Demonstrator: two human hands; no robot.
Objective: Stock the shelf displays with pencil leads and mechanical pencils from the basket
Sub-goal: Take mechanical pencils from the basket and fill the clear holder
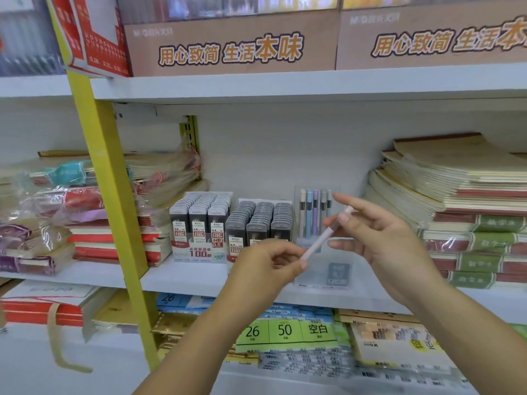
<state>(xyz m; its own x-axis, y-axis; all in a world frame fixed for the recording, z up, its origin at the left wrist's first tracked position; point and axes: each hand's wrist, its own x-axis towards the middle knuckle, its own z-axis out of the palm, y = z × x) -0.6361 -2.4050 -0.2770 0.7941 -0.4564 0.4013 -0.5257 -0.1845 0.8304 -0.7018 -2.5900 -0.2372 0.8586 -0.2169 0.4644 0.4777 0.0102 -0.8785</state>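
The left hand [268, 263] pinches the lower end of a pale pink mechanical pencil [325, 238] with curled fingertips. The right hand [385, 238] pinches its upper part between thumb and a finger, the other fingers spread loosely. The pencil slants up to the right, in the air just in front of the clear display stand [319, 269], where 5 pencils [309, 209] already stand upright. The basket is not in view.

The likeliest slip is at the handover: both grips are light, at the tips only, so if 1 hand lets go early the pencil could drop onto the shelf [199, 275] or roll off its edge. Lowering it into the stand at this slant could also knock the upright pencils askew, or nudge the light stand backwards.

To the left, 2 lead displays [199, 223] stand side by side; their labels read "0.5", "100", "HB 0.5" and "0.7". A grey tag on the stand is too blurred to read. The cardboard boxes [228, 49] above carry "用心致简 生活本味". Below the shelf, green labels [285, 330] read "26", "50" and "空白".
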